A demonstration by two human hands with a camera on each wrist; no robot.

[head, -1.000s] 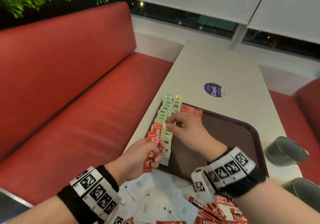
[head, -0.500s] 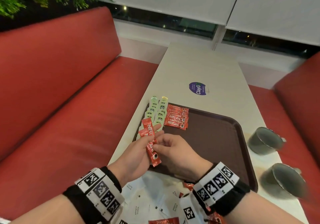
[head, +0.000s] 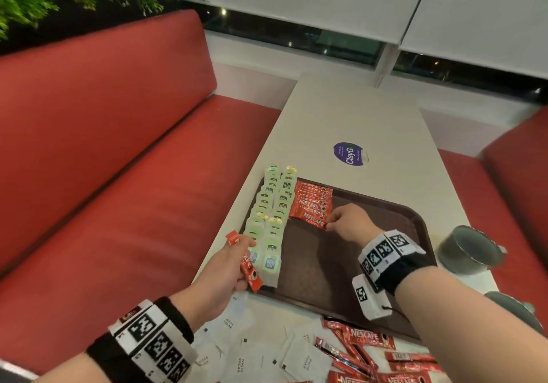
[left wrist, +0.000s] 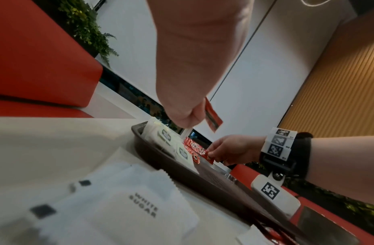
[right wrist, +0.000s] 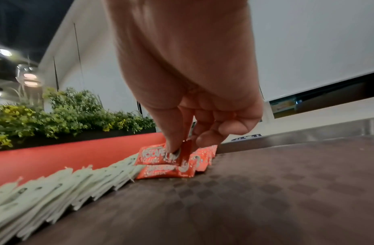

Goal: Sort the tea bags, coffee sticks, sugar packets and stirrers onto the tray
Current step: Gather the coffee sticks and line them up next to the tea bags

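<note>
A brown tray (head: 394, 213) lies on the white table. Two rows of green tea bags (head: 271, 219) run along its left side, and a row of red coffee sticks (head: 311, 202) lies beside them. My right hand (head: 345, 222) pinches the right end of the nearest coffee stick (right wrist: 161, 155) and holds it down on that row. My left hand (head: 228, 267) hovers at the tray's left edge and grips a red coffee stick (head: 247, 267) that points up and away. White sugar packets (head: 261, 353) and loose coffee sticks (head: 373, 356) lie on the table in front of the tray.
Two dark mugs (head: 468, 249) stand right of the tray near the table edge. A purple round sticker (head: 350, 152) sits beyond the tray. Red bench seats (head: 118, 190) flank the table on both sides. No stirrers are in view.
My right hand took one coffee stick from the left hand and carried it forward onto the row on the tray. The left hand stayed at the tray's left edge with a stick.
</note>
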